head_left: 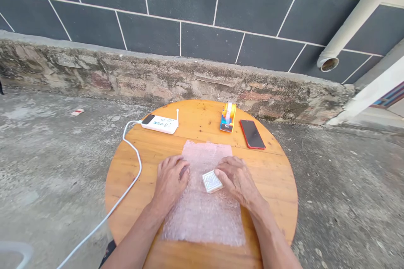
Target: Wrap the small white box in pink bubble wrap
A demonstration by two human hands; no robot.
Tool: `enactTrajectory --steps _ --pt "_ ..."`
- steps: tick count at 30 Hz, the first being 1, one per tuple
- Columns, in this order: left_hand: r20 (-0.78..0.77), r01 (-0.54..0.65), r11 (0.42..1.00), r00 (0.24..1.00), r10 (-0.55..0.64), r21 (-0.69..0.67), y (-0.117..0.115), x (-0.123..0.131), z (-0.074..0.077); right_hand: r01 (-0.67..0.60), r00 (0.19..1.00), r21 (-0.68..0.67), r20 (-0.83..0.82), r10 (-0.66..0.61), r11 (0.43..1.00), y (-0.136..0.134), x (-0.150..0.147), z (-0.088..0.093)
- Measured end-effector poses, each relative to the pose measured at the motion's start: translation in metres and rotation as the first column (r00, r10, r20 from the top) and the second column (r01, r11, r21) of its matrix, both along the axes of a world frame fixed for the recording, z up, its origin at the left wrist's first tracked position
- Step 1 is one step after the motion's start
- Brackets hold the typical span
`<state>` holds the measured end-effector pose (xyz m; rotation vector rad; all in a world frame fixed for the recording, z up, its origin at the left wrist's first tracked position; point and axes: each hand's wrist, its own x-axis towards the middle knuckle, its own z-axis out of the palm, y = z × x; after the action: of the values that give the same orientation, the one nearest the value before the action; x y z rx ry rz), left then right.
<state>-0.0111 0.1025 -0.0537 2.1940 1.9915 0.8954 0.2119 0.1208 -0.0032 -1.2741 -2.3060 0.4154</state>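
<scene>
A sheet of pinkish bubble wrap (205,214) lies flat on a round wooden table (274,176). A small white square box (212,181) rests on the middle of the sheet. My right hand (237,180) touches the box's right side, its fingers curled against it. My left hand (169,180) lies on the sheet's left edge, fingers stretched out and pressing the wrap down, a little left of the box.
A white power bank (160,124) with a white cable (132,176) lies at the table's back left. An orange tape dispenser (228,117) and a red phone (252,134) sit at the back right. Concrete floor (47,168), a stone ledge and a tiled wall surround the table.
</scene>
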Motion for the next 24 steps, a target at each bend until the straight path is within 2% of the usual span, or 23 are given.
enactTrajectory --steps 3,6,8,10,13,17,22,24 --pt "0.003 -0.003 1.0 1.0 0.003 0.004 0.0 0.0 -0.002 0.041 0.993 -0.009 -0.107 -0.042 0.999 0.004 0.011 -0.001" --pt "0.001 -0.001 1.0 1.0 0.001 0.008 0.0 -0.001 -0.003 -0.118 0.97 -0.133 -0.229 0.085 0.984 0.004 0.021 0.002" --pt "0.0 0.001 1.0 1.0 -0.001 0.008 0.0 -0.001 -0.003 -0.229 0.956 -0.204 -0.229 0.181 0.952 0.001 0.025 0.006" --pt "0.001 0.002 1.0 1.0 -0.003 0.006 0.0 -0.001 -0.002 -0.273 0.956 -0.259 -0.18 0.231 0.927 -0.002 0.026 0.008" --pt "0.001 0.001 1.0 1.0 -0.001 0.006 0.0 -0.001 -0.002 -0.247 0.966 -0.273 -0.148 0.213 0.93 -0.002 0.026 0.005" --pt "0.001 0.003 1.0 1.0 -0.003 0.001 0.0 0.0 -0.001 -0.159 0.977 -0.237 -0.176 0.118 0.959 0.0 0.024 -0.003" --pt "0.003 0.006 1.0 1.0 -0.006 -0.004 0.0 -0.001 -0.002 -0.132 0.971 -0.275 -0.23 0.068 0.952 -0.001 0.014 -0.007" --pt "0.005 0.009 1.0 1.0 -0.008 -0.004 -0.001 -0.001 -0.002 -0.103 0.981 -0.217 -0.186 0.062 0.971 -0.001 0.01 -0.006"
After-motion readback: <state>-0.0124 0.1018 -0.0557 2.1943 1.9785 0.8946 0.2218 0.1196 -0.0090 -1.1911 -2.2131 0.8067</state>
